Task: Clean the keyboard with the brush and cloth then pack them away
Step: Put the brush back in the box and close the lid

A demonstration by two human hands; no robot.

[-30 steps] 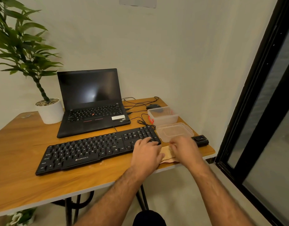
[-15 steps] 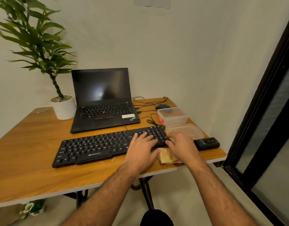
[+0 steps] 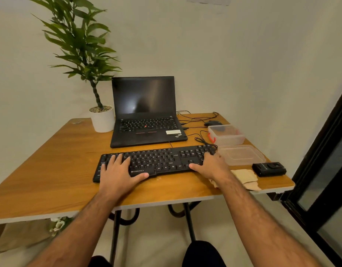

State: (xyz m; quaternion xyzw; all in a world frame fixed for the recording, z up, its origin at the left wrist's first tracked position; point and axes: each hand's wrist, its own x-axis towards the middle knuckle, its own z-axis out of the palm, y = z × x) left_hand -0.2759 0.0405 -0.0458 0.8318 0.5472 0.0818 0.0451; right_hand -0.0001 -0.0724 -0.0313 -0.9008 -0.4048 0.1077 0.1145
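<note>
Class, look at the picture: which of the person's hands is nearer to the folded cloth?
Right. The right hand rests on the keyboard's right end beside the cloth; the left hand rests on its far left end.

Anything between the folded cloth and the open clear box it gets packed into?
Yes. The loose lid lies flat on the table between the cloth and the clear box. The box itself is open on top.
</note>
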